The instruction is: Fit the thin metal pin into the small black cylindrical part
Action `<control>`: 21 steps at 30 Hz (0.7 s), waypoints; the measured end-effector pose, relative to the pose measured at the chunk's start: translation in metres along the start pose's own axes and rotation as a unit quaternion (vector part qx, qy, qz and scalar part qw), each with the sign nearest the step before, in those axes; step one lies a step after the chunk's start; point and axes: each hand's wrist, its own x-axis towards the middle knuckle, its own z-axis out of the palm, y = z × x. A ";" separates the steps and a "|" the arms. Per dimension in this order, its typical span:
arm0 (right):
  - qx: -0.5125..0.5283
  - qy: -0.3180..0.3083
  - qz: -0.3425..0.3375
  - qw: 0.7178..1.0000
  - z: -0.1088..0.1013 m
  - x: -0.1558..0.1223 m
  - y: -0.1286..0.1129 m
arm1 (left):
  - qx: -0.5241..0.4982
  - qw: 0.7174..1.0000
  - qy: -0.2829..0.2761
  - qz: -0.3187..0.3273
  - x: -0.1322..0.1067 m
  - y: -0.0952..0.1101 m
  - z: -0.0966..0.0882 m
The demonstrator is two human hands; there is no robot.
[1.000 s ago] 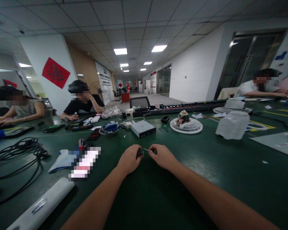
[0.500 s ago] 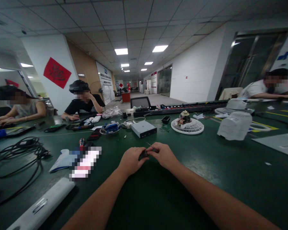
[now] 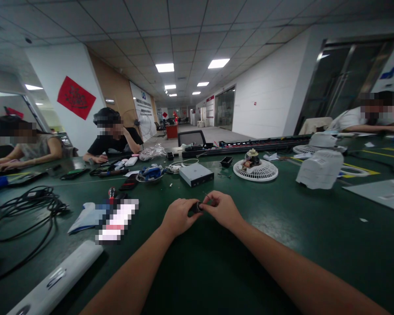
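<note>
My left hand (image 3: 179,217) is closed around a small dark cylindrical part (image 3: 195,206), held just above the green table. My right hand (image 3: 221,211) pinches with thumb and forefinger at the right end of that part. A thin, pin-like piece (image 3: 205,194) sticks up from between the right fingers; its kind is too small to make out. Beyond the hands lies a grey optical disc drive (image 3: 196,176). Right of it, a white round fan grille (image 3: 256,171) carries a motor assembly (image 3: 252,158).
At left are coiled black cables (image 3: 29,214), a blue-white packet (image 3: 88,217), a screwdriver (image 3: 111,193) and a long white casing (image 3: 57,280). A white plastic housing (image 3: 320,169) and a flat grey panel (image 3: 381,192) lie at right. Several people sit around the table.
My right fingers have tilted and moved closer against the dark part, and the thin piece shows less above them. My left hand keeps its grip.
</note>
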 end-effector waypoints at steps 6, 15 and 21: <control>-0.050 -0.034 -0.065 0.996 -0.007 -0.004 -0.012 | 0.015 1.000 -0.010 -0.014 -0.001 0.002 -0.002; -0.050 -0.038 -0.070 0.996 -0.007 -0.002 -0.011 | 0.039 0.999 -0.017 -0.027 0.001 0.006 -0.003; -0.040 -0.044 -0.046 0.997 -0.004 0.000 -0.007 | 0.030 0.999 -0.012 -0.025 0.001 0.005 -0.003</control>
